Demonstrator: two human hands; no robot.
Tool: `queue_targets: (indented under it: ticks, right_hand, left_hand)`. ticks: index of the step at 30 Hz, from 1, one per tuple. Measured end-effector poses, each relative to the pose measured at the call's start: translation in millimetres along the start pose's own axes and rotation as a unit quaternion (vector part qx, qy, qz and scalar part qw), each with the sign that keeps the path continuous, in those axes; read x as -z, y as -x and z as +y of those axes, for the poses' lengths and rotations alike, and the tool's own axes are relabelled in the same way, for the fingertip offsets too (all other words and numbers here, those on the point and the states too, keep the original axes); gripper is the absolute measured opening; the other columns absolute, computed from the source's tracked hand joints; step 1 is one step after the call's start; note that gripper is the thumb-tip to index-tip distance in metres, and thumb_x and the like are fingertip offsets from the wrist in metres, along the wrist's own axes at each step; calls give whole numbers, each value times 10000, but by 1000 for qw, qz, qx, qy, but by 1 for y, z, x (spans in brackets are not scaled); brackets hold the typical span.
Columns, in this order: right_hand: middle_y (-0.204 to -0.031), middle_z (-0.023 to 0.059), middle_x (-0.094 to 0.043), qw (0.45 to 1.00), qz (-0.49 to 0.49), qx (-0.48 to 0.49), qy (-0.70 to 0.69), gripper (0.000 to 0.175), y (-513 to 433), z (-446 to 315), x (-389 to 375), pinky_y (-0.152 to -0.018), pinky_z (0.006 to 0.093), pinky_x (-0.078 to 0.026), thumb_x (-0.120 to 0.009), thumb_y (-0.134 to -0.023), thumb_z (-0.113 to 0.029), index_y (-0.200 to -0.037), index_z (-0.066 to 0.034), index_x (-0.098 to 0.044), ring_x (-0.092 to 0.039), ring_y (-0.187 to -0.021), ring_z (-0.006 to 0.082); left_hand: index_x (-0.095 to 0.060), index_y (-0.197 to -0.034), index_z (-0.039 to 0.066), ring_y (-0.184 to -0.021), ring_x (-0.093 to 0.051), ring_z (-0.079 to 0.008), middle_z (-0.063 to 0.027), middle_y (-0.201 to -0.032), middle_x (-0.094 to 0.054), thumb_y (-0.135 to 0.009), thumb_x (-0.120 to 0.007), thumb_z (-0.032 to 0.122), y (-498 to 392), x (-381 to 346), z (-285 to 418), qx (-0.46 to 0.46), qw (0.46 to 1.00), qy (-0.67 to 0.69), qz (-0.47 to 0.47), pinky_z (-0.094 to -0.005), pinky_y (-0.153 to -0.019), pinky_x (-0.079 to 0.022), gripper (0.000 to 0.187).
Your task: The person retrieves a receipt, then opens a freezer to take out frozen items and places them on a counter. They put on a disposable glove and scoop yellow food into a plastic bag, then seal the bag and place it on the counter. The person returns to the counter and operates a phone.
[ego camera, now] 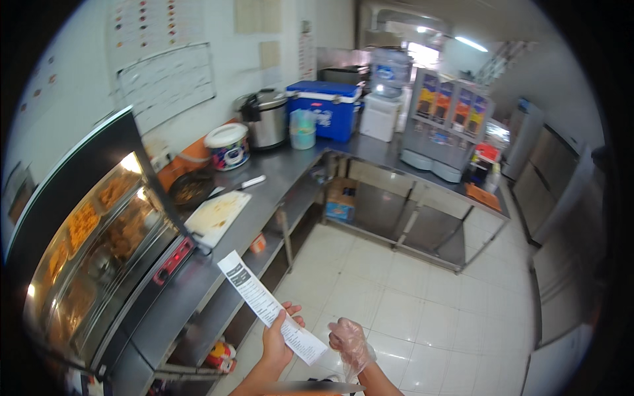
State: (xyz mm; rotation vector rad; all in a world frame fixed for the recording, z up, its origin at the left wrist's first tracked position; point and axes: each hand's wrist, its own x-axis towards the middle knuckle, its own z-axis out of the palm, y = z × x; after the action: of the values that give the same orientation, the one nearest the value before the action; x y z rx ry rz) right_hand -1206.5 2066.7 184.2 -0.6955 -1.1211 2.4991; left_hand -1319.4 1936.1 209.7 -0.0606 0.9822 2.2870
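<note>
My bare left hand grips a long printed paper slip, with the thumb across its front. The slip slants from upper left to lower right and bears writing and dark blocks near its top. Beside its lower end is my right hand, in a clear plastic glove, fingers curled in and nothing visible in them. Both hands are above the tiled floor, off the counter. At the bottom edge, a narrow grey pointed thing shows in front of my forearms; I cannot tell what it is.
To the left stands a lit food warmer with fried food. A cutting board, knife and pan lie on the steel counter. Behind are a rice cooker, blue cooler and drink dispenser. Refrigerators line the right.
</note>
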Motion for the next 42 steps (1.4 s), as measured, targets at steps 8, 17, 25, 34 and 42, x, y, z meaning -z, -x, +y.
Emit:
queue_targets:
  ticks: [8, 17, 25, 34, 42]
  right_hand:
    - [-620, -13, -480, 960, -150, -82, 221, 171, 4, 48, -68, -447, 232, -314, -517, -933, -259, -890, -94, -530, -435, -494, 90]
    - [-844, 32, -621, 622, -583, -334, 402, 360, 127, 210, -246, -605, 241, -427, -647, -866, -326, -1034, -10, -611, -536, -696, 83]
    - [-916, 49, -618, 582, -698, -319, 270, 376, 336, 360, -340, -698, 271, -456, -681, -787, -39, -1144, -17, -565, -570, -823, 129]
    - [-838, 29, -626, 370, -716, -435, 401, 290, 462, 431, -389, -592, 237, -405, -703, -784, -97, -1033, 17, -609, -535, -682, 89]
    - [-873, 73, -576, 437, -693, -523, 236, 330, 464, 518, -477, -533, 258, -472, -566, -842, -38, -1165, -38, -496, -582, -637, 149]
  left_hand:
    - [-472, -1234, 26, -819, -578, -169, -99, -1061, -602, -920, -538, 196, 52, 45, 43, -131, 984, 89, 83, -305, -740, -503, 363]
    - [-408, -1291, 14, -836, -578, -185, -122, -1127, -587, -923, -535, 184, 304, 234, 124, -394, 854, 185, 284, -329, -767, -509, 425]
    - [-421, -1278, 3, -909, -602, -196, -130, -1135, -584, -943, -488, 179, 541, 334, 134, -556, 688, 208, 417, -340, -846, -509, 384]
    - [-395, -1297, -4, -895, -598, -196, -150, -1166, -559, -935, -506, 176, 689, 381, 118, -647, 513, 236, 512, -318, -793, -527, 419]
    - [-394, -1311, 13, -871, -599, -172, -129, -1149, -562, -933, -524, 174, 734, 462, 213, -663, 515, 201, 506, -301, -776, -531, 431]
